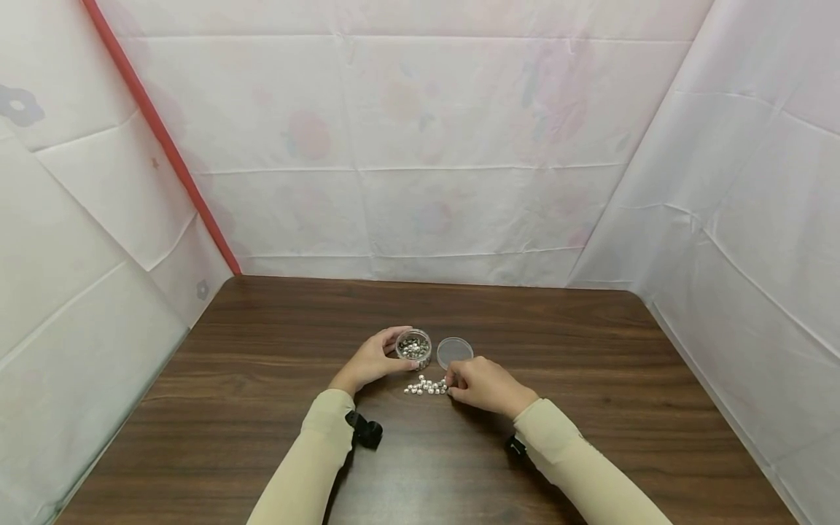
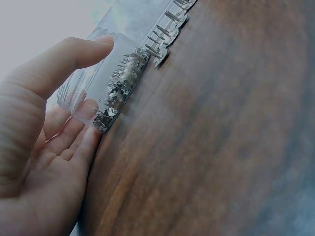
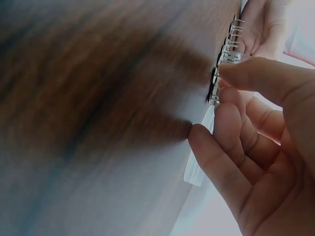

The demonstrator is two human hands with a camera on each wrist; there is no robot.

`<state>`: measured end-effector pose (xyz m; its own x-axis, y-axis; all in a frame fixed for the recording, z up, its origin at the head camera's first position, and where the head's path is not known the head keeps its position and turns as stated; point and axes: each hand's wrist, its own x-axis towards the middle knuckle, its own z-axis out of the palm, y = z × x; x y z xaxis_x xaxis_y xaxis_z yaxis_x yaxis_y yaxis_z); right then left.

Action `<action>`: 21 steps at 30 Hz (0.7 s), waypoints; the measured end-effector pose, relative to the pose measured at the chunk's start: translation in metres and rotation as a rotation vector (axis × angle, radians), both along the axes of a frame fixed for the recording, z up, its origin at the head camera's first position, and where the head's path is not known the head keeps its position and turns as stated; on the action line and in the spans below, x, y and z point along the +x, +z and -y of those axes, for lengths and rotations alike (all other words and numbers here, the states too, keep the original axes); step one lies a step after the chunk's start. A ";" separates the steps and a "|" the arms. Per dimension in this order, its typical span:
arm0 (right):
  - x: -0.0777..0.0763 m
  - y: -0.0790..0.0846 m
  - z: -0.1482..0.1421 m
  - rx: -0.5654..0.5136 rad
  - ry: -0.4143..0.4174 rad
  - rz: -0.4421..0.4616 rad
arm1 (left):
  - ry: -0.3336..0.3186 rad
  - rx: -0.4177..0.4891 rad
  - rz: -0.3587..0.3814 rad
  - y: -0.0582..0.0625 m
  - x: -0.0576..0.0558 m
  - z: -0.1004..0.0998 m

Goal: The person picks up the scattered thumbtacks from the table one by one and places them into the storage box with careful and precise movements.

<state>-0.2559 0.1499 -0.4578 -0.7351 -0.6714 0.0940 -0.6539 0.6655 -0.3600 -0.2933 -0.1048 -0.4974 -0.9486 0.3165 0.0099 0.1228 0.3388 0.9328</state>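
Well in from the worktop's (image 1: 558, 343) far edge, the left hand (image 1: 374, 359) grips a clear jar (image 1: 424, 360); loose tacks (image 1: 429, 387) lie points-up beside it. The right hand (image 1: 487, 385) curls narrow there; whether it pinches one, I cannot tell. Lifting by head rims, jar steady, should spare fingertips.

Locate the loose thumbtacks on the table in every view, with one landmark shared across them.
Head: loose thumbtacks in the lower half, near the middle.
Left wrist: loose thumbtacks at the top, just right of centre.
Right wrist: loose thumbtacks at upper right.
Shared landmark: the left hand, visible in all three.
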 end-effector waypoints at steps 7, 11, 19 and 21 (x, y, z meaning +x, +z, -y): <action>0.000 -0.002 0.000 0.004 0.000 -0.032 | 0.003 -0.007 -0.004 0.000 0.001 -0.001; 0.000 -0.002 0.000 0.007 -0.007 -0.048 | 0.005 -0.013 0.002 0.000 0.001 -0.001; -0.001 -0.001 -0.002 -0.006 0.001 -0.020 | -0.040 -0.021 -0.001 0.019 0.011 -0.002; -0.003 -0.001 -0.003 -0.024 0.006 0.002 | -0.050 -0.023 -0.002 0.027 0.015 -0.003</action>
<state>-0.2589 0.1527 -0.4584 -0.7313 -0.6734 0.1086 -0.6570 0.6527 -0.3772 -0.2780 -0.1022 -0.4708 -0.9317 0.3632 0.0041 0.1420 0.3538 0.9245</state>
